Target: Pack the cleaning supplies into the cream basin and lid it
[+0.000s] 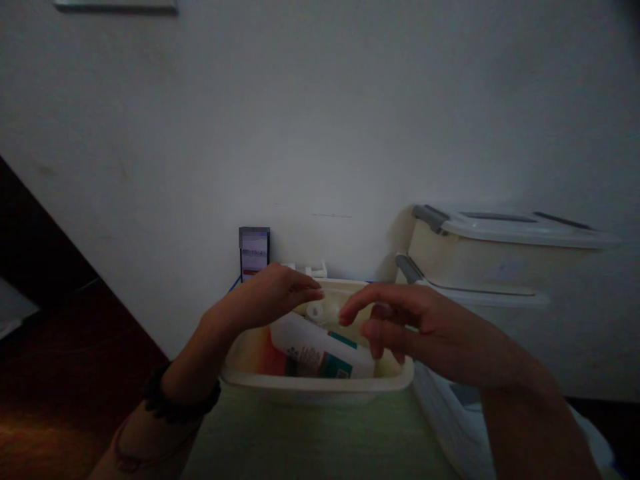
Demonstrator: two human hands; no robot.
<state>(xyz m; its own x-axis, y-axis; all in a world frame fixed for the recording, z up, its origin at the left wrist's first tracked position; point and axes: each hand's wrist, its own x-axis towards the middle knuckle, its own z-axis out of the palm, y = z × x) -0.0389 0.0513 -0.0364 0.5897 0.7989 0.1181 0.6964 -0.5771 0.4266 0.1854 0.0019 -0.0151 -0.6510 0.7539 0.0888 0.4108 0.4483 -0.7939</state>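
Observation:
A cream plastic basin (320,383) sits on a green surface in the lower middle. Inside it a white bottle (310,343) with green label patches lies on its side, slanting down to the right. A red-orange item (274,357) is partly visible beside the bottle, and a small whitish round piece (315,311) lies behind it. Above the basin's left rear part is my left hand (277,290), fingers stretched out and holding nothing visible. My right hand (400,320) hovers over the basin's right side with bent, parted fingers near the bottle's right end; nothing shows in its grasp.
A phone (255,250) with its screen lit stands against the wall (320,133), behind the basin. Stacked storage boxes (480,267) with grey latches are at the right. Green cloth-like covering (310,433) spreads in front of the basin. Dark reddish floor (90,367) shows at left.

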